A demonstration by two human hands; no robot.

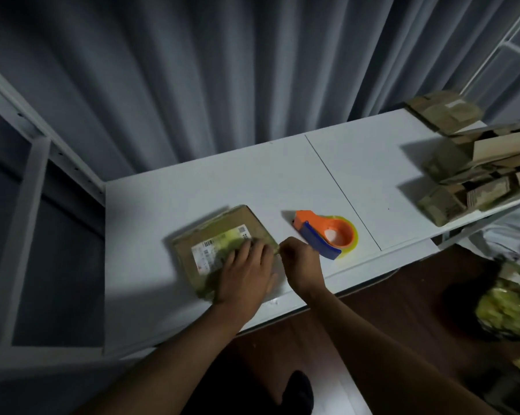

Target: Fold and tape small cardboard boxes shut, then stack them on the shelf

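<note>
The left hand (246,265) lies flat on the cardboard box (223,250) while the right hand (300,263) pinches tape at its edge, which could wrinkle if pulled unevenly.

I took the place for a small packing corner in a home, perhaps a bedroom, though the dim, blurred view left that unsure. A white shelf (282,181) on a bolted metal frame (28,136) stood against grey curtains (208,70). On it lay a tape dispenser (327,235) and a labelled box (223,235), with more boxes (468,166) heaped at the right. The floor (387,295) was dark wood.
</note>
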